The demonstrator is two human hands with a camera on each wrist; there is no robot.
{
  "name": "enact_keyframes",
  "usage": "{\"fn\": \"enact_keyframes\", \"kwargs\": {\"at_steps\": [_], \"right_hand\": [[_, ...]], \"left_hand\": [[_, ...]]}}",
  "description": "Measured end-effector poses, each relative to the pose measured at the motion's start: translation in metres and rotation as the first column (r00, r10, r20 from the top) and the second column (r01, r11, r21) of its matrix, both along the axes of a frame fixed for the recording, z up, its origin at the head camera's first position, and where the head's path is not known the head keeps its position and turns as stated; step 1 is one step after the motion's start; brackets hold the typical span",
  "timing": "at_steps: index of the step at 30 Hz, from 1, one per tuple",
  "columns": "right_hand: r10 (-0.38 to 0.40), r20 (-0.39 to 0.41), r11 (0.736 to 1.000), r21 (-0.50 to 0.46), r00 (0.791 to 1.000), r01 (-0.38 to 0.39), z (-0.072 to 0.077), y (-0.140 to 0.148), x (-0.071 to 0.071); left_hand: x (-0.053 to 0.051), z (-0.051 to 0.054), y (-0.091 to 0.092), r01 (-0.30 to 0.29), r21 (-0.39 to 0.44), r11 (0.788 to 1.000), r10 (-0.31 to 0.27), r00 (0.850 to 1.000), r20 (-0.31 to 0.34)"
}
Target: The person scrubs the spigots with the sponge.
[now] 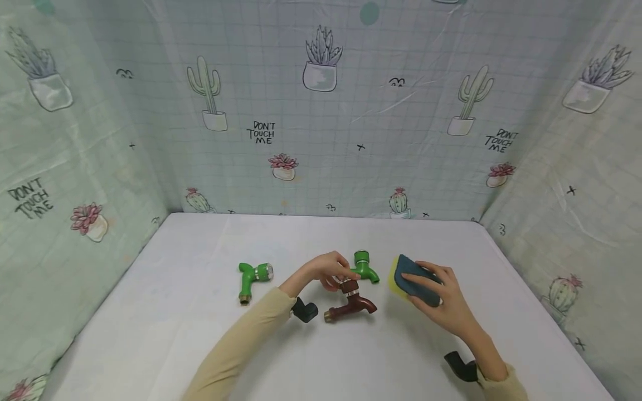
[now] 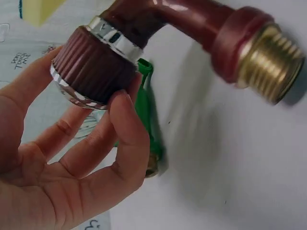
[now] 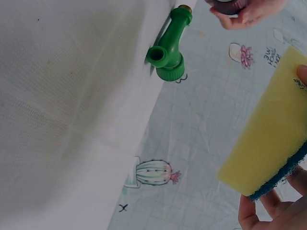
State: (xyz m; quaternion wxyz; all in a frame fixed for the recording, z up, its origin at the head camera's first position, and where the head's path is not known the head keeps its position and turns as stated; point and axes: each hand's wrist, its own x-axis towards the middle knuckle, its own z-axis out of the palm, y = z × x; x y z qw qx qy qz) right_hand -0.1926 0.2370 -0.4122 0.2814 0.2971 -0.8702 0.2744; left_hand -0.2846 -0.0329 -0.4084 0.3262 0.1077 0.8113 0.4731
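Brown tap [image 1: 353, 303] is risking slippage if my left fingers [image 2: 130, 143], pinching its knob [image 2: 93, 66], slacken; right fingers [image 3: 247, 212] are gripping sponge [image 3: 271, 132].

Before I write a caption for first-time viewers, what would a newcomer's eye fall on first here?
Probably the brown tap, pinched at its knob by the left hand near the middle of the head view. To its right, the yellow-and-blue sponge in the right hand stands out against the white table. Behind everything hangs a cactus-print cloth.
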Motion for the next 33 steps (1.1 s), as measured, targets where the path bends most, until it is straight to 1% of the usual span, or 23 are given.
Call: {"fn": "enact_keyframes", "kwargs": {"at_steps": [2,4,8,10,12,15,18,21,24,25,27,29,31,33], "right_hand": [[0.001,-0.002,1.0,-0.001,1.0,-0.001,-0.001,0.0,0.0],[0.003,-0.002,1.0,-0.001,1.0,-0.003,-0.001,0.0,-0.001],[-0.003,0.011,1.0,-0.008,1.0,0.003,-0.002,-0.001,-0.003],[-0.004,0.021,1.0,-0.013,1.0,0.004,-0.003,-0.001,-0.003],[-0.005,0.026,1.0,-0.013,1.0,0.005,-0.003,-0.001,-0.003],[-0.007,0.025,1.0,-0.011,1.0,0.007,-0.003,0.0,-0.002],[-0.012,0.024,1.0,-0.01,1.0,0.012,-0.002,0.0,-0.001],[-0.01,0.021,1.0,-0.011,1.0,0.011,-0.001,0.001,-0.001],[-0.01,0.02,1.0,-0.008,1.0,0.011,0.0,0.001,-0.002],[-0.01,0.02,1.0,-0.008,1.0,0.011,-0.001,0.002,-0.002],[-0.014,0.027,1.0,-0.008,1.0,0.015,-0.001,0.002,-0.002],[-0.017,0.037,1.0,-0.015,0.999,0.017,-0.002,0.002,-0.002],[-0.018,0.043,1.0,-0.021,0.999,0.019,-0.003,0.002,-0.002],[-0.021,0.047,0.999,-0.024,0.999,0.023,-0.004,0.002,-0.002]], "left_hand": [[-0.001,-0.004,0.006,-0.019,0.012,1.0,0.019,1.0,0.016],[-0.001,-0.007,0.011,-0.041,0.024,0.999,0.041,0.999,0.018],[-0.001,-0.013,0.02,-0.102,0.041,0.994,0.103,0.994,-0.021],[0.0,-0.014,0.023,-0.119,0.041,0.992,0.122,0.991,-0.055],[0.001,-0.016,0.024,-0.126,0.044,0.991,0.129,0.989,-0.079],[0.002,-0.018,0.024,-0.108,0.059,0.992,0.113,0.989,-0.094],[0.002,-0.019,0.022,-0.101,0.092,0.991,0.108,0.992,-0.068],[0.003,-0.016,0.021,-0.117,0.131,0.984,0.117,0.993,0.01],[0.005,-0.016,0.022,-0.135,0.172,0.976,0.119,0.988,0.101],[0.005,-0.017,0.022,-0.135,0.181,0.974,0.115,0.986,0.118],[0.006,-0.019,0.024,-0.126,0.192,0.973,0.102,0.986,0.13],[0.007,-0.023,0.027,-0.119,0.198,0.973,0.097,0.988,0.12],[0.009,-0.026,0.029,-0.122,0.195,0.973,0.106,0.99,0.092],[0.011,-0.028,0.032,-0.14,0.194,0.971,0.13,0.989,0.066]]}}
